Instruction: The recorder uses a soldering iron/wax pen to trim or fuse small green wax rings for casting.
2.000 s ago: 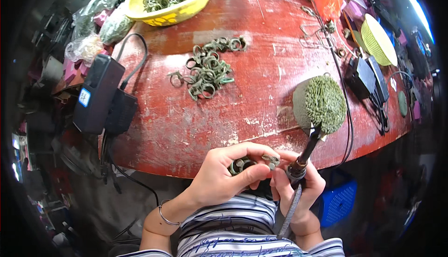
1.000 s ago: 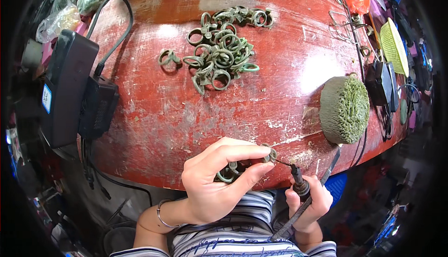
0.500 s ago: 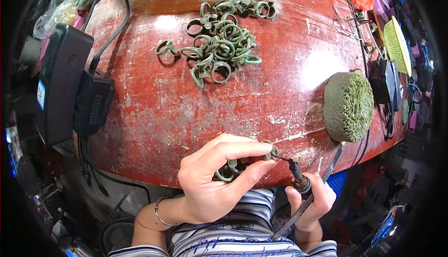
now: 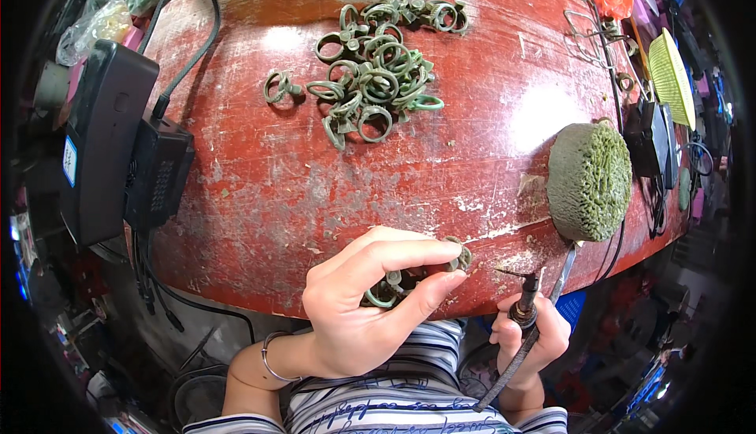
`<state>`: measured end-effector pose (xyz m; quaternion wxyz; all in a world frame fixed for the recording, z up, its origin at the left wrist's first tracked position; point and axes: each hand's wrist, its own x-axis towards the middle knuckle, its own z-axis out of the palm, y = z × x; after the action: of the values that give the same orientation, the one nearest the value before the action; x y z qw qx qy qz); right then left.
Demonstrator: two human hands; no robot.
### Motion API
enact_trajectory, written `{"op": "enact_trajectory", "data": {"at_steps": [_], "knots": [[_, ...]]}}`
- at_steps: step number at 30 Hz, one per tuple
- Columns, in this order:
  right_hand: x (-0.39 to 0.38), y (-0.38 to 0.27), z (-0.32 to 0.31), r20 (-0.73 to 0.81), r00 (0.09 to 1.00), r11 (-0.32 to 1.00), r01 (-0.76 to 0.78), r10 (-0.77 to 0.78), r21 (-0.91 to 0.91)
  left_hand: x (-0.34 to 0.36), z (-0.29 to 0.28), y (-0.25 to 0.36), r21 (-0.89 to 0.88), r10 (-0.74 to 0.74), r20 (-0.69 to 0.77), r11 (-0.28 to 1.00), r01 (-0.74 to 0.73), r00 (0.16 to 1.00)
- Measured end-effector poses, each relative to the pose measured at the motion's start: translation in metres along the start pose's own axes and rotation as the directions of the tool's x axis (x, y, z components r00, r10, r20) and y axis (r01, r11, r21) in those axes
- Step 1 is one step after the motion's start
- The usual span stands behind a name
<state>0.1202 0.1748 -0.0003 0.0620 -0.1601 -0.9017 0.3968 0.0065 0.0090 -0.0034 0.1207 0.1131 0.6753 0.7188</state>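
My left hand [image 4: 358, 300] is closed, pinching a small dull-green ring [image 4: 463, 257] between thumb and forefinger above the table's near edge. More green rings [image 4: 381, 295] lie partly hidden beneath that hand. In my right hand [image 4: 535, 335] is a dark wax pen [image 4: 526, 306], much like a soldering iron, with a thin pointed tip and a grey braided cord trailing to my lap. Its tip points left, a short gap away from the ring. Farther off, a heap of similar green rings [image 4: 376, 86] sits on the table, with one ring [image 4: 277, 87] lying apart at its left.
To the right stands a round green block [image 4: 587, 182] with a rough, pitted face; a flat metal blade [image 4: 564, 273] lies by it. Black boxy devices [image 4: 110, 142] with cables stand at the left. A black adapter [image 4: 647, 139] and yellow-green basket [image 4: 672, 78] are at the right edge.
The wax pen has moved right in my right hand, its tip drawing off the ring. My left hand keeps the ring in nearly the same place.
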Motion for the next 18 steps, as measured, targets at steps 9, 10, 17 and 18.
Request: {"op": "enact_trajectory", "data": {"at_steps": [9, 10, 17, 18], "knots": [[0.003, -0.007, 0.001, -0.077, 0.997, 1.000, 0.020, -0.021, -0.003, 0.003, 0.000, -0.003, 0.242, 0.253, 0.058, 0.935, -0.259, 0.966], [0.006, -0.010, 0.000, -0.046, 0.997, 0.996, 0.058, -0.061, -0.074, 0.003, 0.000, -0.003, 0.244, 0.253, 0.061, 0.934, -0.260, 0.966], [0.014, -0.013, 0.001, -0.023, 0.982, 0.966, 0.181, -0.188, -0.186, 0.004, 0.000, -0.003, 0.312, 0.289, 0.074, 0.902, -0.297, 0.955], [0.014, -0.012, 0.001, -0.027, 0.981, 0.966, 0.184, -0.192, -0.182, 0.005, -0.001, -0.003, 0.322, 0.306, 0.081, 0.893, -0.316, 0.949]]}}
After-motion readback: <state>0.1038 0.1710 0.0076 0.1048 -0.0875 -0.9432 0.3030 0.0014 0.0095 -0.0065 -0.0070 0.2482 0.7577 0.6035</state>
